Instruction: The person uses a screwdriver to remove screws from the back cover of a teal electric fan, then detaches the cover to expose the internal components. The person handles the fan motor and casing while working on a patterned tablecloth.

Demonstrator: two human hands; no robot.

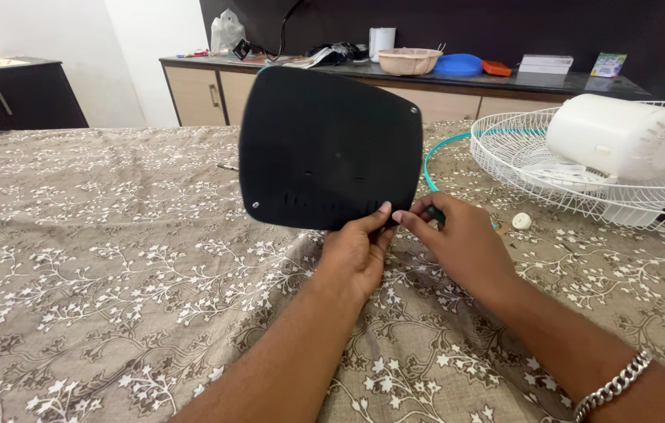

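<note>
A flat black plastic panel (328, 149) with rounded corners and small screw holes stands tilted upright over the cloth-covered table. My left hand (356, 251) pinches its lower right edge, thumb on the front face. My right hand (457, 239) is right beside it, fingers closed around a small green-handled tool (436, 213) whose tip is hidden behind the panel's edge. A silver bracelet (614, 384) sits on my right wrist.
A white wire fan grille (520, 141) with a teal rim lies at right, holding a white motor housing (618, 133). A small white knob (521, 221) lies on the floral tablecloth (113, 258). A counter (285, 66) with bowls and clutter runs behind.
</note>
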